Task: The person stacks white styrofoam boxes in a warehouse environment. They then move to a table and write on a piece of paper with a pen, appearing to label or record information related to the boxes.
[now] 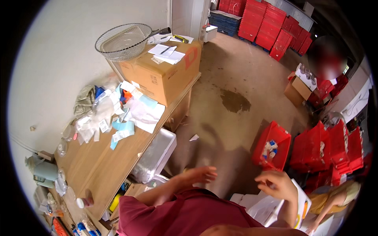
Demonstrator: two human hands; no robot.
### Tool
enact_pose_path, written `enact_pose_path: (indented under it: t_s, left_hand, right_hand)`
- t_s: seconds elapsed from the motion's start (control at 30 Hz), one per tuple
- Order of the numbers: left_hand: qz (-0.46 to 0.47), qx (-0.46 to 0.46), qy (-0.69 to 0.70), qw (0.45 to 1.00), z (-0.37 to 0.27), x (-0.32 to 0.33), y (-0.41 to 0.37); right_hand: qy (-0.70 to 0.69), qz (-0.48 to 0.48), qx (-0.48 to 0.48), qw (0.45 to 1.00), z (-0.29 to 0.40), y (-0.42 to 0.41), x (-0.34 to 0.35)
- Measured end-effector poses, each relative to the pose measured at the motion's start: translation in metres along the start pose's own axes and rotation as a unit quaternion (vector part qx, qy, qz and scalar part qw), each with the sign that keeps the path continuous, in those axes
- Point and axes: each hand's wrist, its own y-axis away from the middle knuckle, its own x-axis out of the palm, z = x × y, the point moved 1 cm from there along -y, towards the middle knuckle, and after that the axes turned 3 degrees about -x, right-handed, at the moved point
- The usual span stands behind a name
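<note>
My left hand [203,174] reaches forward over the floor, holding nothing. Its slightly blurred fingers are loosely spread. Close by on its left, a white foam box [169,141] stands beside the wooden table [97,165]. My right hand [276,184] hangs in the air with its fingers half curled and nothing visible in them. Just ahead of it on the floor sits a red plastic crate [279,138] with several small blue-and-white packets [270,149] inside. White boxes and clear plastic film [264,206] lie beneath my right forearm.
A cardboard box [144,79] on the table bears a wire basket [124,44], papers and a yellow utility knife [180,39]. Stacked red crates [313,147] stand to the right. Another person's arm [330,203] is at lower right. A dark wet patch [235,101] marks the floor.
</note>
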Motion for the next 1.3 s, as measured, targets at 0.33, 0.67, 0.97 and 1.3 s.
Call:
enact_pose_path:
  t_s: [0.33,0.67,0.97,1.3]
  left_hand:
    - [-0.162,0.291,-0.284,0.899,-0.244,-0.051,0.011]
    - [-0.51,0.402,-0.536,0.54,-0.396,-0.031,0.013]
    - [-0.739,0.2,-0.592,0.251,-0.523,-0.111,-0.015]
    - [-0.757,0.246,-0.571,0.202,-0.527,-0.143,-0.018]
  right_hand:
    - [0.129,0.037,-0.206,0.969,-0.034,-0.338,-0.052]
    - [0.239,-0.034,-0.472,0.848,-0.096,-0.745,0.005]
    - [0.221,-0.035,-0.639,0.736,-0.11,-0.821,0.046]
    - [0.219,-0.093,-0.59,0.771,-0.131,-0.833,0.041]
